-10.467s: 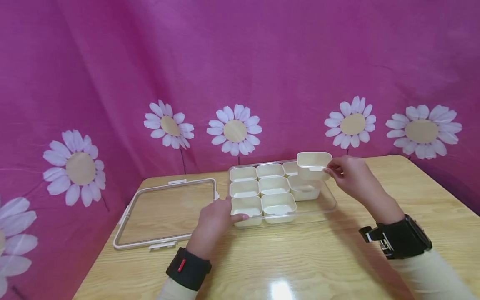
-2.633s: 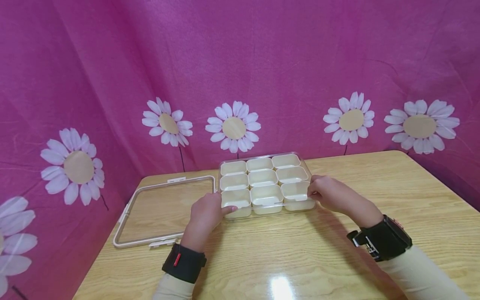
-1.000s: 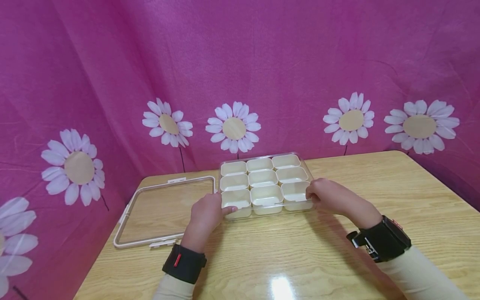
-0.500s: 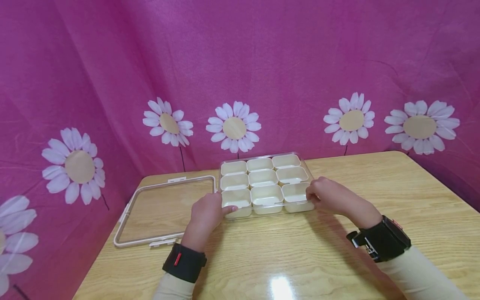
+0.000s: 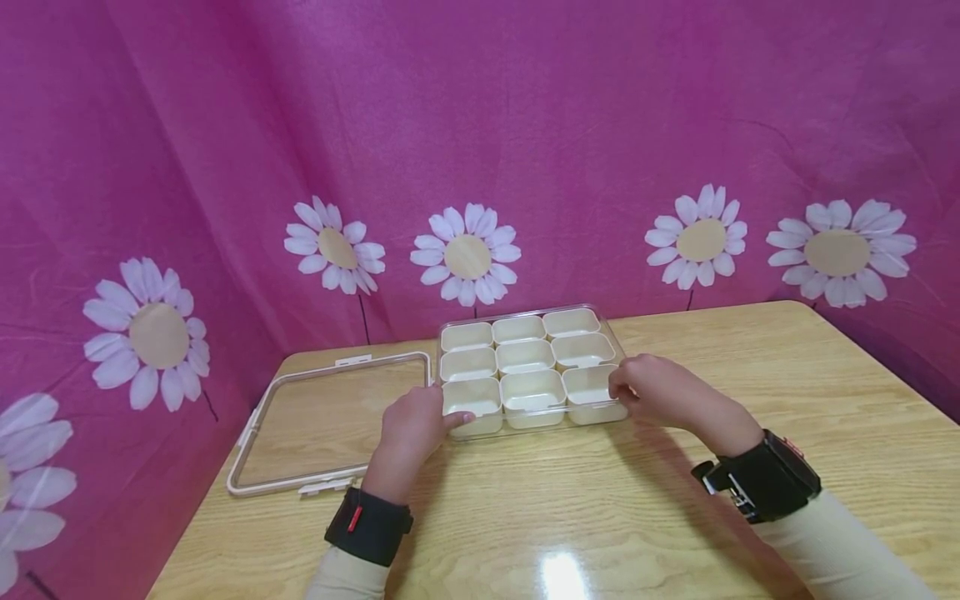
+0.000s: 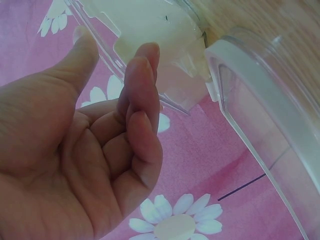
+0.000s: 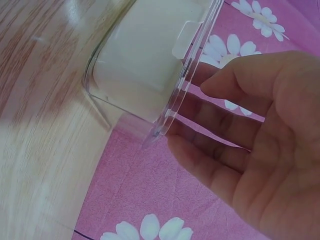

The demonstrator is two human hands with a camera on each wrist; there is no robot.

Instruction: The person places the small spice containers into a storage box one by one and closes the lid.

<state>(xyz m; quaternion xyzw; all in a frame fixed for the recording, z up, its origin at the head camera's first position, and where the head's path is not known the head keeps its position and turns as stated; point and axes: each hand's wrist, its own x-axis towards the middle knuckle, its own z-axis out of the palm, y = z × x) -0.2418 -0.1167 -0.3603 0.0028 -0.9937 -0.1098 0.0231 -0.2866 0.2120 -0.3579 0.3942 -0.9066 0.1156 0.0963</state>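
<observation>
A clear storage box (image 5: pixel 534 428) stands on the table in the head view, filled with rows of small cream cups (image 5: pixel 526 356). My left hand (image 5: pixel 411 427) holds its front left corner, thumb over the front rim and fingers along the left side. At the opposite front corner my right hand (image 5: pixel 669 393) has its bent fingertips on the right rim, beside the front right cup (image 5: pixel 588 383). In the right wrist view the fingers (image 7: pixel 215 115) reach to the box's rim, the index fingertip partly hidden behind it. Bent fingers (image 6: pixel 142 95) show in the left wrist view.
A clear lid with a cream frame (image 5: pixel 300 481) and side clips lies flat left of the box. Behind the wooden table (image 5: pixel 480 517) hangs a magenta cloth (image 5: pixel 570 125) printed with white daisies. Black bands (image 5: pixel 369 527) circle both wrists.
Earlier my right hand held a cup above the box's right side; now cups fill that side and the box sits slightly further left. Over the last second almost nothing moves.
</observation>
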